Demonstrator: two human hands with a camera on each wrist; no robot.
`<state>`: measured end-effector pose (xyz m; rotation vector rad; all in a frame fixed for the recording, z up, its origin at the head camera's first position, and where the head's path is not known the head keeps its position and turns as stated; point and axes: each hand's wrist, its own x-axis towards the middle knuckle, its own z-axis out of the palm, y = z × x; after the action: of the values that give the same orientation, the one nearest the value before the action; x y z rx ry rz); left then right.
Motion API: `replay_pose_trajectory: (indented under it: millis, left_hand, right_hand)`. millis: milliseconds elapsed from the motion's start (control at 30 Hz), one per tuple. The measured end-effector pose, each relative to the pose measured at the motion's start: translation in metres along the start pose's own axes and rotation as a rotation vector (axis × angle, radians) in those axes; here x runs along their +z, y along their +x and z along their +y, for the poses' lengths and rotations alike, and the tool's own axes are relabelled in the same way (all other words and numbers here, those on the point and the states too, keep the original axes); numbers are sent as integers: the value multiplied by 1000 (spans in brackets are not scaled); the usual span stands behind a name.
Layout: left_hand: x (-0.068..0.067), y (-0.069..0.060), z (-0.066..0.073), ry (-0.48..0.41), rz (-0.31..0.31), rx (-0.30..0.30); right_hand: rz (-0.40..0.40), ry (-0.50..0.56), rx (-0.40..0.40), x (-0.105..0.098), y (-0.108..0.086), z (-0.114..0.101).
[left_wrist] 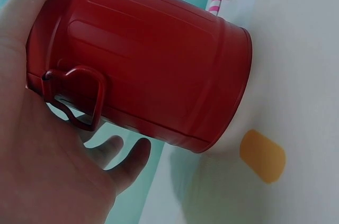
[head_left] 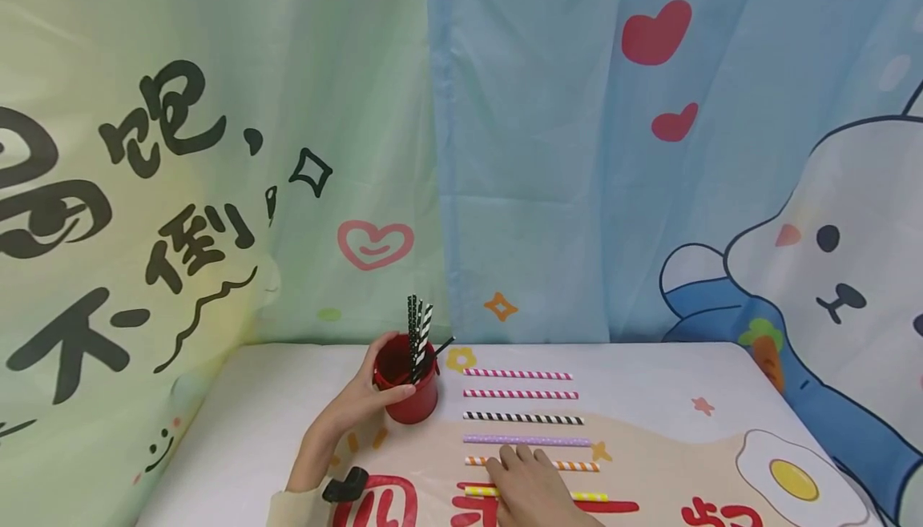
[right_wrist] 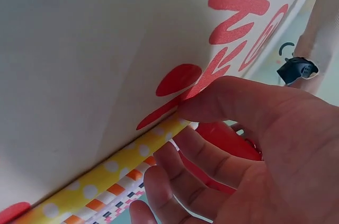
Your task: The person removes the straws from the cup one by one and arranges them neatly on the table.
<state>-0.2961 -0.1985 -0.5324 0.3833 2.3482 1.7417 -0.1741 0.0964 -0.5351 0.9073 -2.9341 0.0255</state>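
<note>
My left hand (head_left: 358, 400) grips a small red metal bucket (head_left: 416, 407) by its rim, thumb in front. Black straws with white patterns (head_left: 422, 336) stand inside the bucket, leaning right. In the left wrist view the bucket's loop handle (left_wrist: 100, 99) shows beside the palm. My right hand (head_left: 530, 485) reaches over a yellow straw with white dots (right_wrist: 108, 167), pinching it between thumb and forefinger. Above it lie, in a column, an orange striped straw (head_left: 577, 466), a purple dotted straw (head_left: 526, 440), a black striped straw (head_left: 522, 418) and two pink striped straws (head_left: 521, 394).
The straws lie roughly parallel on a printed tablecloth (head_left: 663, 399), right of the bucket. A fried egg print (head_left: 753, 463) marks its right side. Behind the table hangs a printed curtain (head_left: 526, 150). A black wrist device (head_left: 346, 485) sits on the left forearm.
</note>
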Motion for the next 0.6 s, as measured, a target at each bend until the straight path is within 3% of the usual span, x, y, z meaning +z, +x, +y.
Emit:
replay_pose_trajectory:
  millis: [600]
  left_hand:
    - [-1, -2, 1, -3, 9, -10]
  right_hand:
    - [-22, 36, 15, -1, 0, 2]
